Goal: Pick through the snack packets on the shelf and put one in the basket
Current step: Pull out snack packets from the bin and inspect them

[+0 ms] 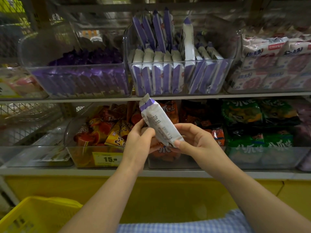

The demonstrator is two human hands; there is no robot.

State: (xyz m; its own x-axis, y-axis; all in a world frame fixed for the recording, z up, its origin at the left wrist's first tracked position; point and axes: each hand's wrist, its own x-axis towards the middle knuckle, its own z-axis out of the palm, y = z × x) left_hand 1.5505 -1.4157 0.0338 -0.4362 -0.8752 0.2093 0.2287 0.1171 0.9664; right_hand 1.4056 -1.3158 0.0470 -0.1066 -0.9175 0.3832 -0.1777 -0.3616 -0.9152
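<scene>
I hold a white and purple snack packet (158, 120) in both hands in front of the lower shelf, its printed back facing me and its top tilted up and left. My left hand (139, 142) grips its left edge and my right hand (193, 140) pinches its lower end. Above it, a clear bin (181, 91) on the upper shelf is full of the same white and purple packets (161, 68), standing upright. The yellow basket (32, 214) sits at the bottom left, below my left forearm.
A clear bin of dark purple packets (80, 76) stands left of the white ones, and pink-and-white packets (276, 64) to the right. The lower shelf holds bins of orange packets (102, 130) and green packets (255, 125). A yellow price tag (107, 158) reads 15.
</scene>
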